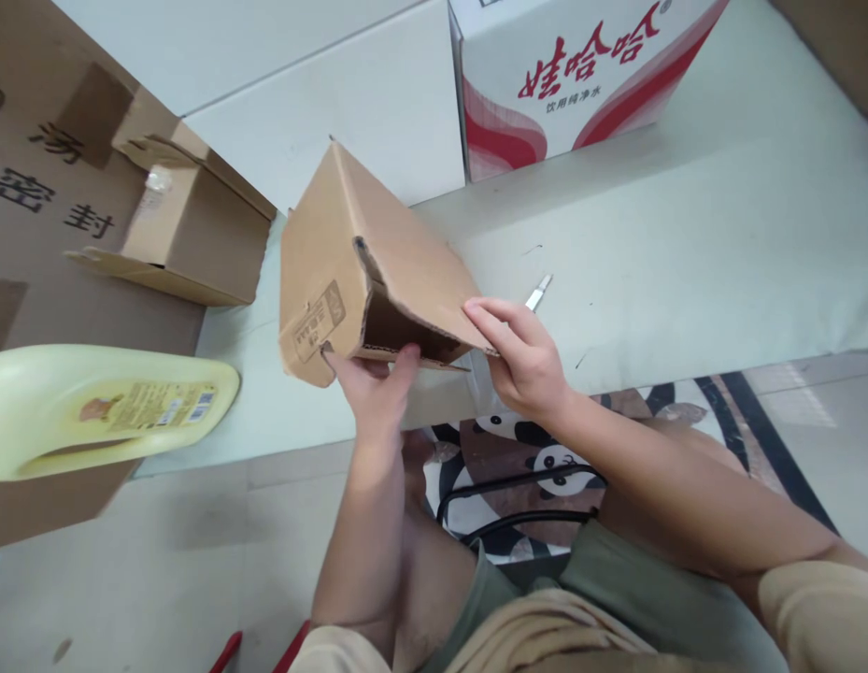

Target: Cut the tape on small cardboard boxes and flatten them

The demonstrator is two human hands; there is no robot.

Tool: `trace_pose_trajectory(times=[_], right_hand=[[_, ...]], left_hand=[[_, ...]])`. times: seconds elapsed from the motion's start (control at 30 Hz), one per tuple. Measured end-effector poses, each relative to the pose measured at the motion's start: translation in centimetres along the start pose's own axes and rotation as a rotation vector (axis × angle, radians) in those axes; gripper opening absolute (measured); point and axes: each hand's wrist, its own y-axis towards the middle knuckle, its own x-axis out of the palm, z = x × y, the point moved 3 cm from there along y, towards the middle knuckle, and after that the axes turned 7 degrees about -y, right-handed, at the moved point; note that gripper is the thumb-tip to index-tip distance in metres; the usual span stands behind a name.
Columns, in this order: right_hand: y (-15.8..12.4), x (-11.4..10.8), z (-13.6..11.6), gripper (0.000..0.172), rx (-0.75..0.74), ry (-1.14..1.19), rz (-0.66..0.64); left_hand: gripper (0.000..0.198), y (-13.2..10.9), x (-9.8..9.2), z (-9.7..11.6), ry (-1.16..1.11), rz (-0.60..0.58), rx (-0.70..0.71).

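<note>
Both hands hold a small brown cardboard box [419, 252], tilted above the pale table cover, with a gap into its dark inside facing me. My left hand [374, 388] grips the near lower edge, its thumb at the opening and its fingers partly hidden behind the cardboard. On the right, my right hand [521, 355] pinches the corner of the upper flap between thumb and fingers. A printed label area shows on the box's left face. Just beyond my right hand lies a small white-and-metal blade-like tool [538, 293], partly covered by the hand.
A pale yellow jug-like bottle [111, 411] stands at the left. Behind it are another small cardboard box [202, 224] and a large printed carton [27, 252]. White boxes [335, 103] and a red-and-white carton [580, 103] line the back of the table [720, 234]. A panda-patterned mat [560, 467] lies below.
</note>
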Motion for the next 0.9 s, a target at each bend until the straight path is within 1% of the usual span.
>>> trace_pose_trajectory(times=[0.07, 0.13, 0.2, 0.27, 0.33, 0.4, 0.53, 0.6, 0.67, 0.73, 0.8, 0.9], right_hand=[[-0.2, 0.3, -0.3, 0.062, -0.043, -0.064, 0.010], [-0.4, 0.7, -0.5, 0.057, -0.059, -0.109, -0.013], [-0.5, 0.8, -0.4, 0.050, -0.049, -0.130, -0.049], [-0.3, 0.6, 0.1, 0.046, -0.032, -0.123, -0.067], [0.1, 0.1, 1.1, 0.043, 0.004, -0.107, -0.044], [0.6, -0.7, 2.3, 0.042, 0.049, -0.100, 0.008], [1.6, -2.1, 3.9, 0.039, 0.081, -0.110, 0.076], [1.9, -2.5, 4.1, 0.042, 0.073, -0.088, 0.083], [1.9, -2.7, 4.0, 0.039, 0.062, -0.042, 0.086], [2.0, -2.8, 3.8, 0.030, 0.061, 0.008, 0.094], [2.0, -2.9, 3.7, 0.024, 0.060, 0.064, 0.118], [2.1, -3.0, 3.6, 0.022, 0.063, 0.149, 0.135]], left_hand=[[0.077, 0.3, 0.0, -0.1, -0.028, 0.064, -0.039], [0.067, 0.7, -0.2, -0.7, -0.134, 0.153, -0.130], [0.056, 1.1, -0.7, -1.4, -0.254, 0.243, -0.234], [0.048, 1.4, -1.2, -2.1, -0.333, 0.325, -0.302], [0.048, 1.7, -1.8, -2.4, -0.361, 0.392, -0.327], [0.050, 1.8, -2.2, -2.3, -0.371, 0.420, -0.321], [0.054, 1.7, -2.0, -2.0, -0.377, 0.316, -0.310], [0.059, 1.3, -1.8, -2.0, -0.354, 0.278, -0.307], [0.066, 1.1, -1.5, -2.0, -0.317, 0.233, -0.278], [0.074, 1.1, -1.3, -1.9, -0.290, 0.164, -0.220], [0.080, 1.4, -1.5, -1.6, -0.274, 0.099, -0.134], [0.083, 2.2, -2.3, -0.9, -0.237, 0.039, 0.028]])
